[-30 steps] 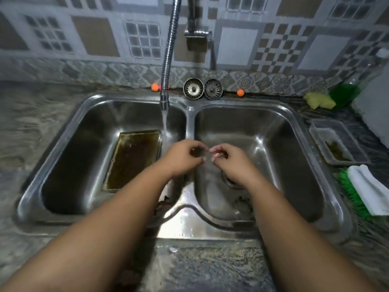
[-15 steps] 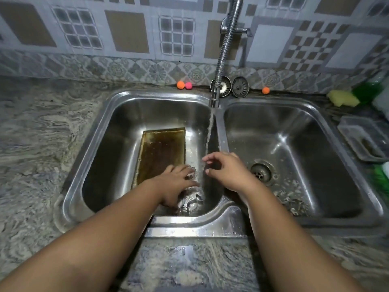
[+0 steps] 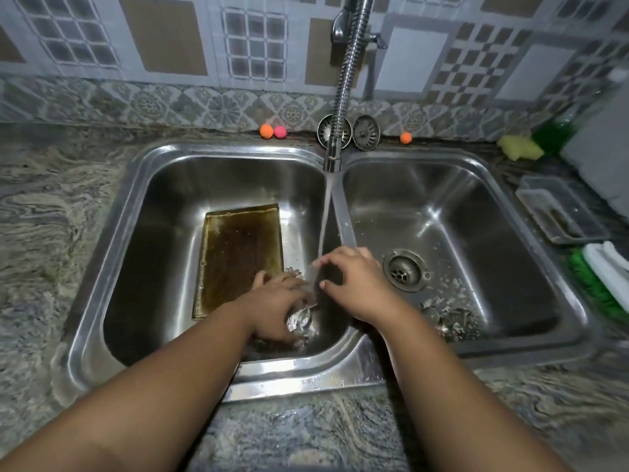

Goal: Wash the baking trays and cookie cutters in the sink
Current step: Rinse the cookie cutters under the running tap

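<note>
A double-bowl stainless steel sink (image 3: 343, 219) is set in a marbled grey-and-beige stone counter (image 3: 51, 233), under a wall of patterned grey and tan tiles (image 3: 163, 35). A rectangular, brown-stained metal baking tray (image 3: 241, 257) lies flat on the floor of the left bowl. A flexible coiled metal tap (image 3: 349, 73) pours a thin stream of water (image 3: 325, 216) just left of the divider.

The left hand (image 3: 275, 301) lies palm down in the left bowl's front right corner, over a shiny crumpled-looking metal piece (image 3: 300, 322); whether its fingers clasp it cannot be told. The right hand (image 3: 357, 284) is at the divider, thumb and forefinger curved toward each other in the stream; whether they pinch anything cannot be told. Small metal pieces (image 3: 446, 318), too blurred to tell their shapes, lie near the right bowl's front edge, beside the round drain (image 3: 405, 270).

Along the counter's back edge stand two round metal strainers (image 3: 366, 132). At its right edge are a yellow sponge (image 3: 520, 148), a clear plastic tub (image 3: 558, 212) and a green-bristled brush (image 3: 592, 284).
</note>
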